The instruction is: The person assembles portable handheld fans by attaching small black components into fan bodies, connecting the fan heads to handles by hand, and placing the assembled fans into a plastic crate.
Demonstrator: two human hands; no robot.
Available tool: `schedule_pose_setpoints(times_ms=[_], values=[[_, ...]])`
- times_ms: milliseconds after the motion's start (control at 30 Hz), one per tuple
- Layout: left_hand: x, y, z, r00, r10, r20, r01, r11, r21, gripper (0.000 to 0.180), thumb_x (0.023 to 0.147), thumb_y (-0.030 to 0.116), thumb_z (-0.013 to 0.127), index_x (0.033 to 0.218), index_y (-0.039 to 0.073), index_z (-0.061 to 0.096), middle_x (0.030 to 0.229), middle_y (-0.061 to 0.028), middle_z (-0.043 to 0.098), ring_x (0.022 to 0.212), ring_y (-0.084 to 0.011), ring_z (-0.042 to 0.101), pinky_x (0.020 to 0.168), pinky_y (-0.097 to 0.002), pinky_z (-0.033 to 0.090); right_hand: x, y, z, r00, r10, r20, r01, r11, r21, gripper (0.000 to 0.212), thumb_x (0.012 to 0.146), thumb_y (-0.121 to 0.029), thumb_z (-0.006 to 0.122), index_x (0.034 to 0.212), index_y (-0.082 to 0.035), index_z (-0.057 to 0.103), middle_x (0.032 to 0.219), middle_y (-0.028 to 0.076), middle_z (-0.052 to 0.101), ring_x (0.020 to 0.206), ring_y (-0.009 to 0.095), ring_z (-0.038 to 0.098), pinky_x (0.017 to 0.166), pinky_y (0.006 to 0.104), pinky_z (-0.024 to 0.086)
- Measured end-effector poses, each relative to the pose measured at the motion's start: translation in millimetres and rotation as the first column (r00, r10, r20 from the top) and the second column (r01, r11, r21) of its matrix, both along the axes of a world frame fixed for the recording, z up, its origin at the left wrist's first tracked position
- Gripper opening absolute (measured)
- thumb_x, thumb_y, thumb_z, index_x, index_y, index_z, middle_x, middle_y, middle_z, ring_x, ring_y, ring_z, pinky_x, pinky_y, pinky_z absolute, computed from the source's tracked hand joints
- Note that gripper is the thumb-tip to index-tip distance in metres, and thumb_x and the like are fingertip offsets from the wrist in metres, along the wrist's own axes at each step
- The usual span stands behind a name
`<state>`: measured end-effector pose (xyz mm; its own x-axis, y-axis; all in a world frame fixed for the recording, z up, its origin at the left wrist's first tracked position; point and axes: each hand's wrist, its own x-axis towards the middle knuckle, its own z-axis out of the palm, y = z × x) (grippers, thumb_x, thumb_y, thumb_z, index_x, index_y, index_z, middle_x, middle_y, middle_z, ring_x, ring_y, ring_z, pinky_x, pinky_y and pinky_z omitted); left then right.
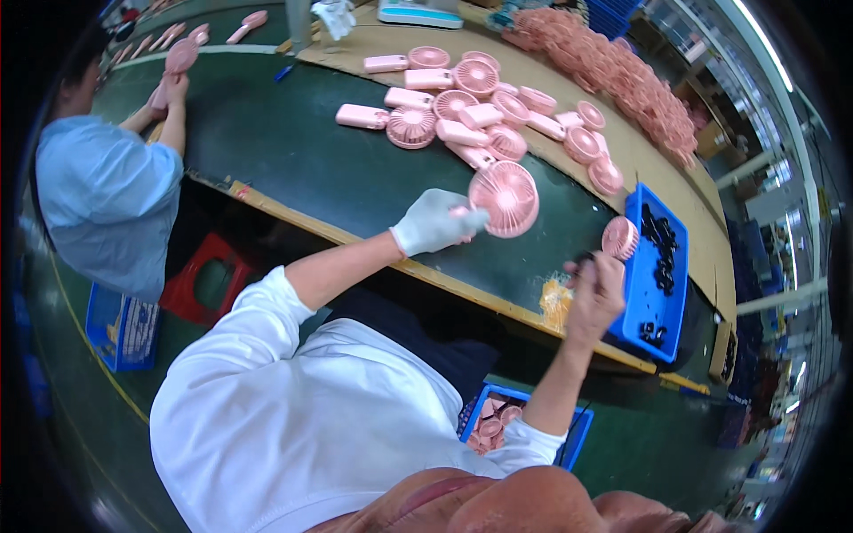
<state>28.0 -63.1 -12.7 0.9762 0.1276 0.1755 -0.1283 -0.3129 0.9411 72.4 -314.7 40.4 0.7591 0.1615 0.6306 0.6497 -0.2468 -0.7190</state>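
My left hand (434,222), in a white glove, is closed around the handle of a pink handheld fan (505,200). The round, slotted head of that fan points away to the right over the table. My bare right hand (599,298) pinches a small black piece (584,258) between its fingertips, just left of a blue tray (635,311). Inside the tray lie loose black parts (662,244), and a pink round fan head (620,237) rests by its left edge. Beyond my left hand, several pink handheld fans (411,127) lie grouped on the dark green table.
Cardboard (657,178) covers the table's far side, with a long heap of pink parts (613,75) on it. A co-worker in blue (107,186) holds a pink fan at the left. Below the wooden table edge (444,277) stand a red stool (206,280) and a blue bin (577,440).
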Motion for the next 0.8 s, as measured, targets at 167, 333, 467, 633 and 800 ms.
schedule_pose_setpoints(times_ms=[167, 333, 467, 633, 800], values=[[-11, -31, -3, 0.992, -0.122, 0.01, 0.092, 0.687, -0.72, 0.026, 0.087, 0.022, 0.062, 0.098, -0.001, 0.059, 0.09, -0.0093, 0.063, 0.083, -0.016, 0.062, 0.073, -0.0277, 0.051, -18, 44, -21, 0.99, 0.007, 0.143, -0.004, 1.0, -0.019, 0.008, 0.08, 0.007, 0.062, 0.087, 0.005, 0.061, 0.089, 0.012, 0.057, 0.067, 0.019, 0.061, 0.053, 0.0269, 0.048], [-38, -54, 18, 0.952, -0.305, -0.026, 0.196, 0.672, -0.714, 0.027, 0.094, 0.03, 0.049, 0.098, 0.004, 0.057, 0.082, -0.0077, 0.061, 0.059, -0.0144, 0.057, 0.054, -0.0256, 0.046, -31, 69, -19, 0.839, -0.069, 0.539, 0.144, 0.985, -0.097, 0.02, 0.065, 0.009, 0.071, 0.08, 0.0, 0.061, 0.088, 0.011, 0.06, 0.071, 0.027, 0.059, 0.059, 0.0351, 0.048], [-42, -48, 2, 0.944, -0.33, -0.013, 0.227, 0.677, -0.701, 0.05, 0.1, 0.049, 0.032, 0.106, 0.007, 0.057, 0.09, -0.0024, 0.061, 0.077, -0.0089, 0.058, 0.063, -0.0253, 0.047, -38, 70, -5, 0.568, 0.051, 0.822, 0.291, 0.921, -0.258, 0.021, 0.062, -0.008, 0.07, 0.081, -0.003, 0.064, 0.09, 0.007, 0.059, 0.075, 0.021, 0.057, 0.067, 0.0343, 0.043], [-39, -39, -21, 0.955, -0.297, -0.03, 0.153, 0.572, -0.806, 0.046, 0.099, 0.05, 0.038, 0.11, 0.01, 0.058, 0.093, 0.0022, 0.06, 0.08, -0.0055, 0.055, 0.064, -0.0251, 0.046, -34, 72, -26, 0.557, 0.222, 0.8, 0.137, 0.926, -0.353, 0.018, 0.066, -0.009, 0.068, 0.082, -0.001, 0.064, 0.1, 0.01, 0.059, 0.082, 0.023, 0.056, 0.071, 0.0375, 0.042], [-35, -32, 8, 0.982, -0.164, -0.093, 0.088, 0.836, -0.541, 0.031, 0.093, 0.035, 0.054, 0.091, 0.005, 0.062, 0.079, 0.0005, 0.06, 0.063, -0.0078, 0.055, 0.054, -0.0211, 0.043, -42, 74, -39, 0.681, 0.202, 0.704, 0.046, 0.948, -0.316, 0.019, 0.067, -0.004, 0.07, 0.083, 0.003, 0.06, 0.109, 0.018, 0.059, 0.087, 0.03, 0.058, 0.071, 0.0397, 0.044]])
